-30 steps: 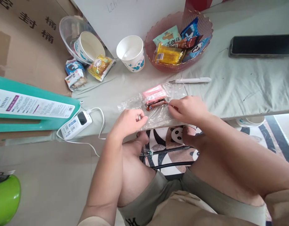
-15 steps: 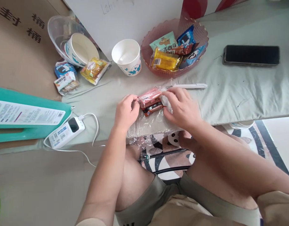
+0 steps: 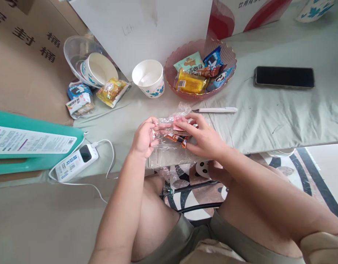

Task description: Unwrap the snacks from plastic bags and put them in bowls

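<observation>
Clear plastic film (image 3: 162,154) lies over the table's front edge, with part of it bunched between my hands. My left hand (image 3: 143,139) is closed on a piece of this film, its index finger reaching to the right. My right hand (image 3: 206,137) presses its fingers on a pink-wrapped snack packet (image 3: 179,124), gripping it from the right side. Just below, an orange-and-brown snack packet (image 3: 175,138) rests on the film, partly covered by my right hand. Behind the hands lies a white pen-like tool (image 3: 217,110) with a dark tip.
A pink glass bowl (image 3: 173,90) holds several wrapped snacks. Left of it are a paper cup (image 3: 151,82), a tipped cup (image 3: 99,69) in a plastic bowl and loose snack packs (image 3: 111,91). A phone (image 3: 284,77), a white power bank (image 3: 77,163) with cable and a green jug (image 3: 34,137) flank the hands.
My left hand has taken up film and stretched its finger toward the packets. My right hand has moved left over the pink packet. The camera view has shifted slightly.
</observation>
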A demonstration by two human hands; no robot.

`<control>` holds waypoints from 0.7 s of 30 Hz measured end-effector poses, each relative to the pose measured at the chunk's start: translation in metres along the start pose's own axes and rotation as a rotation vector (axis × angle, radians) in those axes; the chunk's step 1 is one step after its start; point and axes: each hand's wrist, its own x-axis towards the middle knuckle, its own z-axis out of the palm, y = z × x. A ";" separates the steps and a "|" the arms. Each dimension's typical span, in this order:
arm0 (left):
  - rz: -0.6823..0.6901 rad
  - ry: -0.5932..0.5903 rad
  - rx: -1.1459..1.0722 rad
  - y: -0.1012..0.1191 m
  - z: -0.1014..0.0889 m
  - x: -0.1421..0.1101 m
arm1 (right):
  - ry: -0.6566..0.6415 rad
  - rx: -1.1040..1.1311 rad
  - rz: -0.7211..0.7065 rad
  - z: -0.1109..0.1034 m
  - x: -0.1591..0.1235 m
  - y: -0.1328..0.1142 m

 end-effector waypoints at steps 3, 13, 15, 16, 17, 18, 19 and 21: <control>-0.019 0.032 -0.014 0.002 -0.002 0.003 | -0.009 0.165 0.016 -0.004 -0.001 0.009; -0.001 0.174 -0.110 0.002 -0.005 0.010 | 0.023 0.399 0.205 -0.019 0.010 0.011; -0.007 0.244 -0.133 0.002 -0.005 0.012 | 0.103 0.480 0.283 -0.020 0.011 0.013; -0.013 0.256 -0.136 0.002 -0.005 0.012 | 0.151 0.522 0.319 -0.020 0.010 0.014; -0.016 0.258 -0.137 0.002 -0.005 0.013 | 0.204 0.556 0.347 -0.020 0.008 0.016; -0.013 0.257 -0.135 0.002 -0.005 0.013 | 0.262 0.577 0.365 -0.021 0.006 0.017; -0.007 0.257 -0.133 0.003 -0.004 0.013 | 0.322 0.582 0.372 -0.023 0.003 0.018; 0.000 0.262 -0.122 0.003 -0.002 0.012 | 0.416 0.547 0.359 -0.031 0.000 0.020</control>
